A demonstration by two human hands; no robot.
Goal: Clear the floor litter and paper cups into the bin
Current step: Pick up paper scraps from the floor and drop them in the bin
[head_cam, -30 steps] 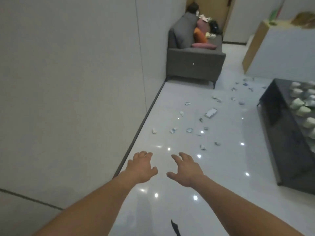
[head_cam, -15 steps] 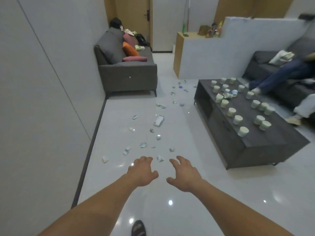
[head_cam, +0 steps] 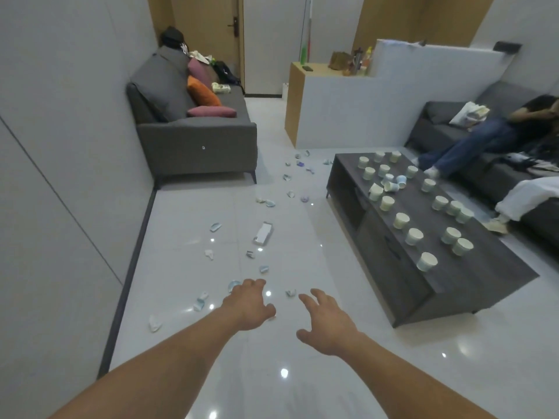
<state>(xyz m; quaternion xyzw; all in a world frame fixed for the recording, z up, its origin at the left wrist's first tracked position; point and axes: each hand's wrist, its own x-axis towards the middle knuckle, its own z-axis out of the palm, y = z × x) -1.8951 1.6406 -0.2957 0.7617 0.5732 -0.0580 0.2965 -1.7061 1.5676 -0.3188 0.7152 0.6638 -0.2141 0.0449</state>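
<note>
Both arms reach forward over the glossy white floor [head_cam: 302, 352]; the left hand [head_cam: 248, 306] and right hand [head_cam: 328, 325] hold nothing, fingers [head_cam: 255, 285] spread and released; torn paper litter [head_cam: 263, 233] lies scattered from just beyond the hands towards the grey sofa [head_cam: 196, 143]; paper cups [head_cam: 401, 220] stand on the dark counter [head_cam: 484, 276] at right, a few tipped.

Place: I read this as a home living room.
Evidence: grey sofa [head_cam: 196, 146] with cushions [head_cam: 202, 92], low coffee table [head_cam: 490, 278], wooden door [head_cam: 208, 34].
</note>
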